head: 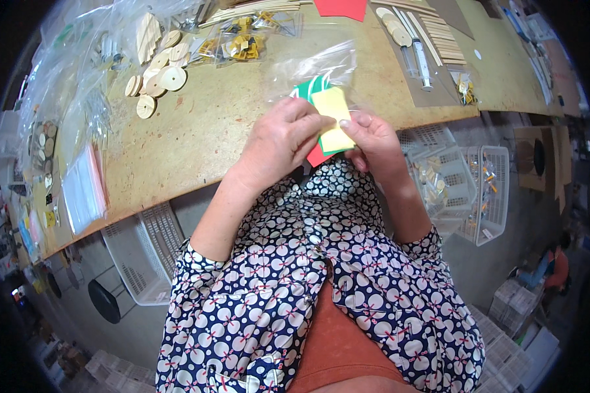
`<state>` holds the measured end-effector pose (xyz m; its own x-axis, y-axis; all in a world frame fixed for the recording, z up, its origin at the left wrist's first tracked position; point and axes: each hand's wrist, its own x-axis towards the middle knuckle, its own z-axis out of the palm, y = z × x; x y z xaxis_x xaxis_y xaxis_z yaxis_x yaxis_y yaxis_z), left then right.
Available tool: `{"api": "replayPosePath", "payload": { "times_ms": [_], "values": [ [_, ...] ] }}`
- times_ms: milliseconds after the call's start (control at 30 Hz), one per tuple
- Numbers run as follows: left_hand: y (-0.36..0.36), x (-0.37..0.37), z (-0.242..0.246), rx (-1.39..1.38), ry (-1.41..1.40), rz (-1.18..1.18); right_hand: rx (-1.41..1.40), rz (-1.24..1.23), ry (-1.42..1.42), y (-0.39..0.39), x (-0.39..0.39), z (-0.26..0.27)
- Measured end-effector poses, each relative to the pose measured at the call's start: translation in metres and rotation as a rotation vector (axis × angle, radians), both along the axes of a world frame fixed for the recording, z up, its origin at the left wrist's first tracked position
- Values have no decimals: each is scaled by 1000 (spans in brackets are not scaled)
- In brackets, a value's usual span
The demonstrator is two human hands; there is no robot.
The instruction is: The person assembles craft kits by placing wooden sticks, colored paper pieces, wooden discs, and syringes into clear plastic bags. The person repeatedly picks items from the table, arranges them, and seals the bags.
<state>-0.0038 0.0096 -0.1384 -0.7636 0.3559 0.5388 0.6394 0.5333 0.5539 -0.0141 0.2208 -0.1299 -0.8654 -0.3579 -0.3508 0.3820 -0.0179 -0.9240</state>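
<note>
Both hands are together just over the table's front edge, around a small stack of coloured sheets. A yellow sheet lies on top, with a green sheet and a red sheet showing from under it. My left hand grips the stack's left side, its fingertips on the yellow face. At the right edge my right hand pinches the stack, thumb on the yellow sheet. Just behind, a clear plastic bag touches the upper end of the stack; whether the sheets are partly inside it I cannot tell.
Wooden discs and bagged yellow parts lie on the worktable, left of centre. A stack of plastic bags lies at its left edge. Syringes and wooden sticks are at right. Plastic baskets stand below.
</note>
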Motion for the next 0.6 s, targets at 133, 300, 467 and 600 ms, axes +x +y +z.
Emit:
{"api": "replayPosePath", "payload": {
  "times_ms": [133, 300, 467, 600],
  "values": [
    [1, 0, -1, -17, -3, 78, -3, -32, 29, 1, 10, -6],
    [19, 8, 7, 67, 50, -51, -76, -177, 48, -6, 16, -20],
    [17, 2, 5, 10, 77, 97, -141, -378, 85, -13, 16, -17],
    [22, 7, 7, 64, 26, -20, -203, -356, 41, -18, 20, -19]
  ]
}}
